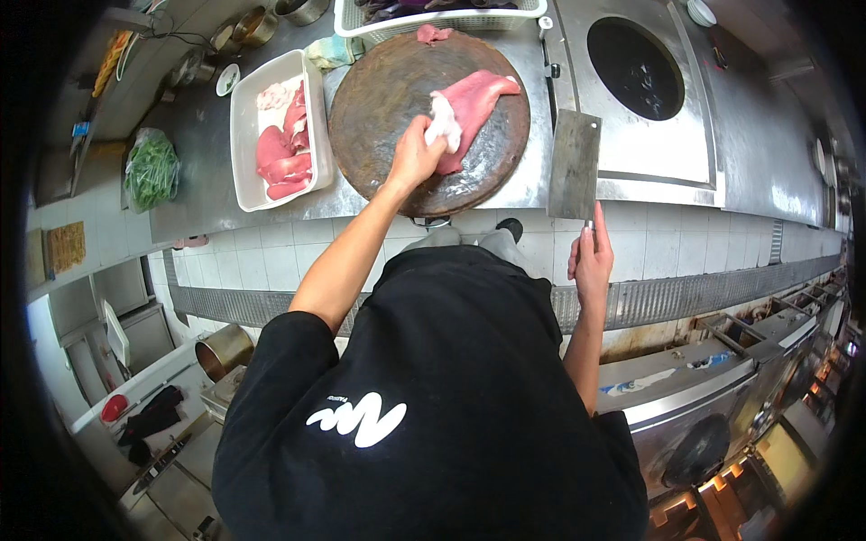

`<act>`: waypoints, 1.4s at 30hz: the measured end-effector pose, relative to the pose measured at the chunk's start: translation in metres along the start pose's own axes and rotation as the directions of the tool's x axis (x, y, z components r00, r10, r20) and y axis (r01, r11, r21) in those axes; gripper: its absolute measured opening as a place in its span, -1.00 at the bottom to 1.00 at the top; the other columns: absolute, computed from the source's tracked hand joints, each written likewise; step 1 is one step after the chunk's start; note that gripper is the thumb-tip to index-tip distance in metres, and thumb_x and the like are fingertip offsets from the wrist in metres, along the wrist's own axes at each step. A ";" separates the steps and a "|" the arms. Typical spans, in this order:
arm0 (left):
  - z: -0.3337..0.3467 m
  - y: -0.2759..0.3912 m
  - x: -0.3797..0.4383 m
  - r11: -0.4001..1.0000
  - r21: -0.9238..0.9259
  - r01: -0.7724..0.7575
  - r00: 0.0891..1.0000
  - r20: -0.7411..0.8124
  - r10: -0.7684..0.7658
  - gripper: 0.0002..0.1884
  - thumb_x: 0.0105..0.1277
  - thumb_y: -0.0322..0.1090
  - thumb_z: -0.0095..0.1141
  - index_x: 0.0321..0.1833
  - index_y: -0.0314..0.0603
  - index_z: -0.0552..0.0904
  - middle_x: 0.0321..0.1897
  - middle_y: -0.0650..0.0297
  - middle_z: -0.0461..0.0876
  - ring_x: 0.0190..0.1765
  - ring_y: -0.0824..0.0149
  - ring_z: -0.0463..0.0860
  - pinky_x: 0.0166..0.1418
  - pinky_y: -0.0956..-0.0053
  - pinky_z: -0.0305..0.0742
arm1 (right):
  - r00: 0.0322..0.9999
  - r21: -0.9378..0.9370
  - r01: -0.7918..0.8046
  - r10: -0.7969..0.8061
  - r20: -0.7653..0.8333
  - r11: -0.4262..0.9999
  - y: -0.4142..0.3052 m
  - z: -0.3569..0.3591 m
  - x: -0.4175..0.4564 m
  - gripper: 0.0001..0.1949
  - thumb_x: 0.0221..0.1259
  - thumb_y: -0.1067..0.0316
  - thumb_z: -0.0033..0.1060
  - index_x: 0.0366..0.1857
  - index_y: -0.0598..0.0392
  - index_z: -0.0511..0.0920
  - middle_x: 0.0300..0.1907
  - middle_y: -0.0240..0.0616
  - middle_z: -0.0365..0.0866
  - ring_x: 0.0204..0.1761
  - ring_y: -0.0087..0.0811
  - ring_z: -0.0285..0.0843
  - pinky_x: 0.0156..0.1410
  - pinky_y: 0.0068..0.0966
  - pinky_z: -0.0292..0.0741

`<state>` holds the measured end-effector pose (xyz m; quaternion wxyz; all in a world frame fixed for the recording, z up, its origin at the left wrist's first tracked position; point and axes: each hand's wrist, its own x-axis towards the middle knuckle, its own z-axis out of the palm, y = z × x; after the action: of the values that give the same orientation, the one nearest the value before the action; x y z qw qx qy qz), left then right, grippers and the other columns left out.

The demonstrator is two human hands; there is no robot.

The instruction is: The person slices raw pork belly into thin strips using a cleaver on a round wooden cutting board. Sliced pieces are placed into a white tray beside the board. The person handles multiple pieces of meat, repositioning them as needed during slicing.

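Observation:
A round wooden chopping block [379, 108] is in front of me, with a long slab of raw pink meat [477, 101] lying across its right half. My left hand [416, 152] pinches a soft white piece [444, 125], apparently fat, at the slab's near left side. Off the block to the right, my right hand [592, 253] grips the handle of a cleaver [574, 166]. Its broad rectangular blade points away from me, over the counter edge. My fingers hide most of the handle. A small scrap of meat [433, 34] rests at the block's far rim.
Left of the block stands a white plastic tub [326, 135] with several meat pieces. A folded cloth [331, 53] and a white basket [440, 26] are behind. Bagged greens [152, 169] lie far left. A steel unit with a round dark opening [636, 67] is at right.

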<state>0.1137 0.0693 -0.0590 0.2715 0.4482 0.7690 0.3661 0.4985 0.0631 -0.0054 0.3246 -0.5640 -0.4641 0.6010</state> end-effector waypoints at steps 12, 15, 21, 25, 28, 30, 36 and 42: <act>-0.032 0.197 0.061 0.630 -0.750 -0.202 0.947 0.013 0.320 -0.67 0.49 -0.31 0.40 0.16 -0.40 0.69 -0.02 0.22 0.83 -0.04 0.45 0.77 0.10 0.47 0.70 | 0.990 0.001 0.025 -0.025 -0.139 1.000 0.006 -0.017 -0.009 -0.44 0.85 0.28 -0.08 0.81 -0.09 0.23 -0.49 -0.48 0.40 -0.64 -0.71 0.24 -0.65 -0.62 0.27; -0.061 0.163 0.057 0.680 -0.728 -0.091 0.982 0.049 0.184 -0.63 0.57 -0.20 0.34 0.23 -0.37 0.70 0.01 0.21 0.81 0.05 0.44 0.74 0.18 0.41 0.67 | 0.984 0.010 0.018 -0.016 -0.178 1.000 0.004 -0.018 -0.014 -0.43 0.84 0.28 -0.06 0.81 -0.12 0.23 -0.49 -0.49 0.40 -0.65 -0.71 0.24 -0.65 -0.62 0.27; -0.092 -0.079 0.020 0.897 0.307 0.318 0.944 -0.013 -0.331 -0.53 0.64 0.03 0.19 0.08 -0.36 0.78 -0.05 -0.10 0.86 0.06 0.00 0.84 0.18 0.13 0.66 | 0.985 0.031 -0.007 0.013 -0.175 0.999 0.009 -0.018 -0.019 -0.42 0.83 0.28 -0.04 0.81 -0.11 0.23 -0.51 -0.52 0.37 -0.66 -0.71 0.21 -0.65 -0.61 0.26; -0.095 -0.112 -0.004 0.931 0.240 0.276 0.958 -0.151 -0.245 -0.48 0.52 0.12 0.31 0.04 -0.35 0.77 -0.04 -0.15 0.84 0.10 -0.16 0.82 0.24 0.00 0.64 | 0.989 0.023 -0.028 0.031 -0.147 0.999 0.011 -0.012 -0.018 -0.42 0.83 0.28 -0.04 0.81 -0.10 0.23 -0.53 -0.53 0.35 -0.66 -0.71 0.20 -0.65 -0.61 0.25; -0.077 -0.089 0.011 0.906 0.420 0.044 0.989 -0.144 0.019 -0.49 0.40 0.05 0.42 0.08 -0.32 0.75 0.03 -0.13 0.80 0.14 -0.16 0.77 0.26 -0.01 0.65 | 0.993 -0.037 -0.043 0.039 -0.107 0.998 0.005 0.000 -0.017 -0.43 0.83 0.29 -0.06 0.81 -0.12 0.23 -0.52 -0.52 0.36 -0.65 -0.71 0.21 -0.64 -0.61 0.25; -0.058 -0.063 0.012 0.783 0.603 -0.150 0.961 -0.098 0.259 -0.51 0.33 0.02 0.49 0.06 -0.27 0.72 0.01 -0.08 0.74 0.08 -0.20 0.74 0.23 -0.04 0.65 | 0.998 -0.099 -0.027 0.022 -0.057 0.995 0.003 0.007 -0.014 -0.43 0.84 0.29 -0.10 0.82 -0.15 0.22 -0.51 -0.50 0.36 -0.65 -0.69 0.21 -0.61 -0.61 0.26; 0.012 0.006 -0.029 0.649 0.322 -0.690 0.721 0.395 0.570 -0.65 0.39 -0.22 0.36 0.17 -0.11 0.65 0.10 0.11 0.62 0.20 -0.04 0.67 0.30 0.05 0.59 | 0.999 0.000 -0.032 0.032 0.020 0.999 0.000 0.031 -0.010 -0.42 0.81 0.35 -0.03 0.80 -0.13 0.26 -0.51 -0.55 0.36 -0.63 -0.72 0.19 -0.58 -0.63 0.25; 0.038 0.006 0.012 0.475 0.373 -0.797 0.596 0.615 0.516 -0.71 0.59 -0.35 -0.05 0.28 -0.12 0.56 0.04 0.06 0.61 0.13 -0.02 0.73 0.26 0.08 0.66 | 1.000 0.012 0.013 -0.014 0.024 1.000 0.005 0.022 -0.015 -0.42 0.76 0.40 0.04 0.78 -0.12 0.32 -0.51 -0.57 0.39 -0.62 -0.74 0.18 -0.54 -0.64 0.24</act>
<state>0.1396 0.0945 -0.0770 0.1000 0.8437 0.5235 0.0640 0.4802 0.0430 -0.0058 0.3264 -0.5518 -0.4682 0.6081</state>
